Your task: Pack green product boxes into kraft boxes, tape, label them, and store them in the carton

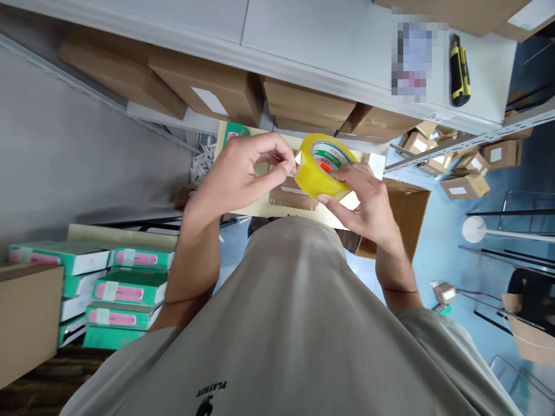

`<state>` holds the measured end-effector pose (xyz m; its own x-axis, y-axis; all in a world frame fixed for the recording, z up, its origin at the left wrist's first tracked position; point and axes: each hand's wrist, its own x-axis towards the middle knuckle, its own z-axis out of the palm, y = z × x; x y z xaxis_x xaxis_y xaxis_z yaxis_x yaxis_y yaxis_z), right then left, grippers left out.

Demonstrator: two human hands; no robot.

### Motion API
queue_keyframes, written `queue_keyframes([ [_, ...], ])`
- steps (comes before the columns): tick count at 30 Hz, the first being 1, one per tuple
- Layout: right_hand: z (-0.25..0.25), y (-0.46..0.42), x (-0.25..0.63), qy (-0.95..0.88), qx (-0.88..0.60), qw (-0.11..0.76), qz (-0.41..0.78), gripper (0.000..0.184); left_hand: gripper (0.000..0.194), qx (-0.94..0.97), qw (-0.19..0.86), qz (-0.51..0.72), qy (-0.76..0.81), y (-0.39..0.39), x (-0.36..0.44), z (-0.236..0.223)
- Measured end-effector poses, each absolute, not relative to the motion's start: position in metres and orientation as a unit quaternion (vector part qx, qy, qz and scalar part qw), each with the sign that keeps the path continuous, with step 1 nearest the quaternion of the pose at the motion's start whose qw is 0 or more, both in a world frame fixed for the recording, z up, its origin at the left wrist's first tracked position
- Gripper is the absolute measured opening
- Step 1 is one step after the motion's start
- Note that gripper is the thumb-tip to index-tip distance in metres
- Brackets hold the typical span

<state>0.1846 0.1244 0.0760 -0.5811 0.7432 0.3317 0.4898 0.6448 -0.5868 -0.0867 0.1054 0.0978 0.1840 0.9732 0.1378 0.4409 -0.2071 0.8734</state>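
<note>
A wide roll of yellow packing tape (pixel 310 159) is tilted in front of my chest, with a green and white printed core. My right hand (pixel 368 199) grips it from the right, fingers in the core and thumb on the outside. At the roll's left edge my left hand (pixel 249 173) is closed, thumb and fingertips pinched at the tape's loose end. A small folded bit of tape shows by those fingertips. Below the hands lies a brown cardboard box (pixel 292 200) on a pale yellow work surface (pixel 249 207), partly hidden by the roll.
Cardboard boxes (pixel 208 86) line the shelf ahead. A yellow and black utility knife (pixel 459 72) rests on the white top shelf (pixel 321 34). Green boxes (pixel 117 292) are stacked at lower left. To the right stands an open carton (pixel 410 216); more parcels (pixel 466 185) lie on the floor.
</note>
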Motion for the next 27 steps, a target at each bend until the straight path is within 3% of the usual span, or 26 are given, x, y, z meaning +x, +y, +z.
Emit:
queue_keyframes([
  [9, 0.091, 0.12, 0.186, -0.851, -0.349, 0.301, 0.25, 0.039, 0.015, 0.656, 0.373, 0.392, 0.526, 0.1, -0.086, 0.101],
  [16, 0.093, 0.124, 0.187, -0.842, -0.334, 0.311, 0.286, 0.041, 0.012, 0.686, 0.261, 0.484, 0.476, 0.097, -0.077, 0.098],
  [21, 0.095, 0.127, 0.191, -0.819, -0.321, 0.316, 0.355, 0.044, 0.018, 0.665, 0.201, 0.463, 0.551, 0.09, -0.069, 0.089],
  [27, 0.096, 0.131, 0.195, -0.791, -0.3, 0.314, 0.431, 0.043, 0.01, 0.677, 0.162, 0.398, 0.598, 0.082, -0.069, 0.08],
])
